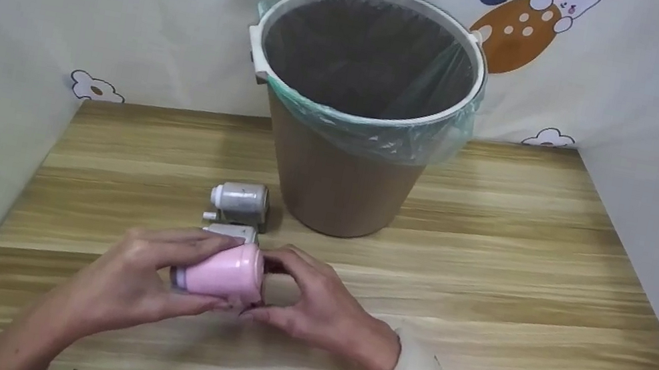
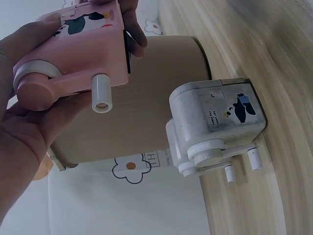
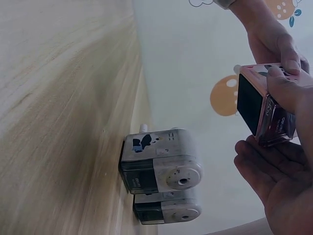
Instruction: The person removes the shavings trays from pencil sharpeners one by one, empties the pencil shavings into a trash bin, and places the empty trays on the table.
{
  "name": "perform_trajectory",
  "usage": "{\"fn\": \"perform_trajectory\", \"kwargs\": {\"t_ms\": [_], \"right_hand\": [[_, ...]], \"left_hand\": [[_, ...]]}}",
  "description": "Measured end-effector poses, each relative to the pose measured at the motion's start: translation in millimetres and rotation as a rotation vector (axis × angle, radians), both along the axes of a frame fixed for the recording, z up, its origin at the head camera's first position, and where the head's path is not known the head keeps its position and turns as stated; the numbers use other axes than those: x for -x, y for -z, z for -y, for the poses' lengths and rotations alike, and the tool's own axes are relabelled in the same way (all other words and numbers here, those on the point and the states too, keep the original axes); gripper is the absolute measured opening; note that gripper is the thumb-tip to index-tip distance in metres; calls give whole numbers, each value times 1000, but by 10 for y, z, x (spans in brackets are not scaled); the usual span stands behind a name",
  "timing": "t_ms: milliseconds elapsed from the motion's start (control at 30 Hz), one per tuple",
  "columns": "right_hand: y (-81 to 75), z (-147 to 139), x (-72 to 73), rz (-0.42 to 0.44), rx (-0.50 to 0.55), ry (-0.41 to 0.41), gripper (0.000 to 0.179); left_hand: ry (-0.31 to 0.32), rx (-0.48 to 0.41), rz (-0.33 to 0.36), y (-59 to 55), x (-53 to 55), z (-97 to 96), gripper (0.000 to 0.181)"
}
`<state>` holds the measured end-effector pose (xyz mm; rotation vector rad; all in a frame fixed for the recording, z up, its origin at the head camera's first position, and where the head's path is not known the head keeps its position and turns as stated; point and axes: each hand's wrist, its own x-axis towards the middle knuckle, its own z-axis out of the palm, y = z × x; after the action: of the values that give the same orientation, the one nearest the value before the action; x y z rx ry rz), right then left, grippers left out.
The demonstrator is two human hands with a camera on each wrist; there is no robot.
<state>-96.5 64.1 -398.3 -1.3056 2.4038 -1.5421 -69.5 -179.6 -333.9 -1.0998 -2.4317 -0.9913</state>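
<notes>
A pink crank pencil sharpener [image 1: 224, 272] is held up off the table between both hands, lying on its side. My left hand [image 1: 134, 276] grips its body, thumb on the near side and fingers over the far side. At its right end, the thumb and fingers of my right hand [image 1: 324, 309] bracket the dark see-through shavings drawer [image 3: 276, 122]. Its white crank knob [image 2: 101, 93] and cow picture show in the left wrist view. Just beyond the hands, two greyish-white crank sharpeners stand side by side, one [image 1: 242, 198] in full view, the other [image 1: 236, 234] partly hidden.
A tall brown bin [image 1: 344, 181] stands at the back of the wood-grain table [image 1: 525, 267], with a green plastic bag [image 1: 371, 138] folded over its rim. White patterned cloth [image 1: 188, 24] walls the back and both sides.
</notes>
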Motion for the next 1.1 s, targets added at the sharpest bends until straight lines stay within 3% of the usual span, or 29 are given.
{"fn": "perform_trajectory", "kwargs": {"t_ms": [300,567,1100], "right_hand": [[42,-36,3,-33,24,32,62],[69,-66,-2,-76,27,56,65],[110,-105,-29,-70,87,58,60]], "left_hand": [[-4,65,47,-45,39,-26,61],[17,62,36,-42,60,-41,61],[59,48,-1,-43,68,-39,61]]}}
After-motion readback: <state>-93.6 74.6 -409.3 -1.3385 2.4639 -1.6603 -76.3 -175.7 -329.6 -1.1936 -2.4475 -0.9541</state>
